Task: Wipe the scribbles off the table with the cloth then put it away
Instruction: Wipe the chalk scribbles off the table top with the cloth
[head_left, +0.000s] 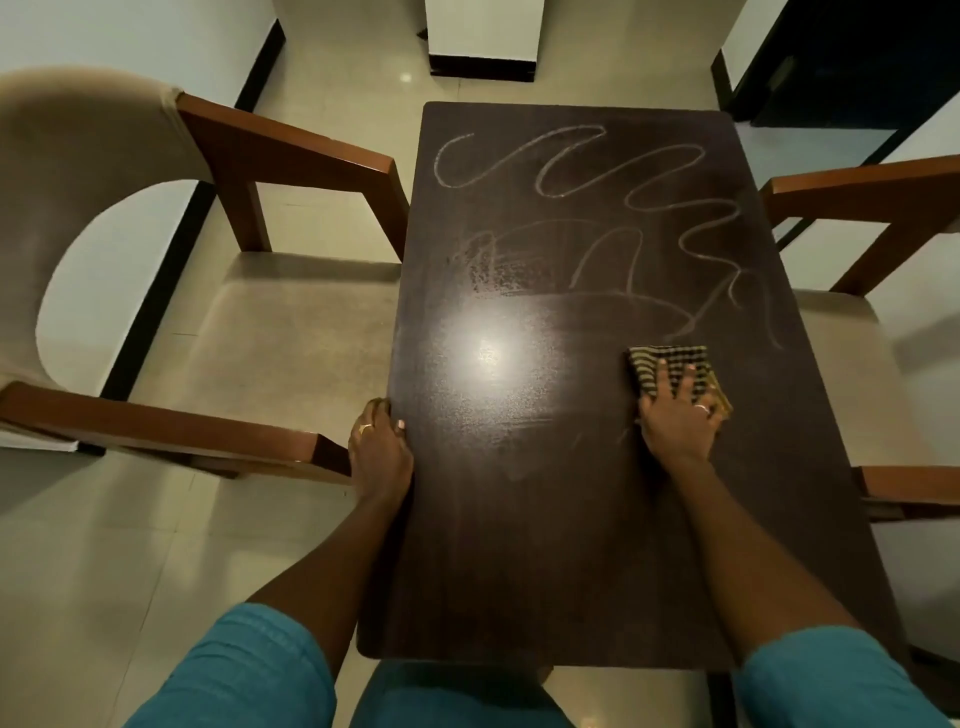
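Observation:
A dark brown table (519, 545) stands in front of me. White chalk scribbles (571, 166) loop across its far half, and a smeared patch (498, 265) lies left of centre. My right hand (675, 415) presses flat, fingers spread, on a folded black-and-yellow checked cloth (670, 358) at the table's right side, just below the scribbles' lower end. My left hand (376, 452) grips the table's left edge. The near half of the table shows only faint streaks.
A wooden armchair with beige cushions (249, 332) stands close on the left. A second armchair (883, 218) stands on the right. Tiled floor (104, 571) surrounds the table. A white pillar (483, 36) rises beyond the far end.

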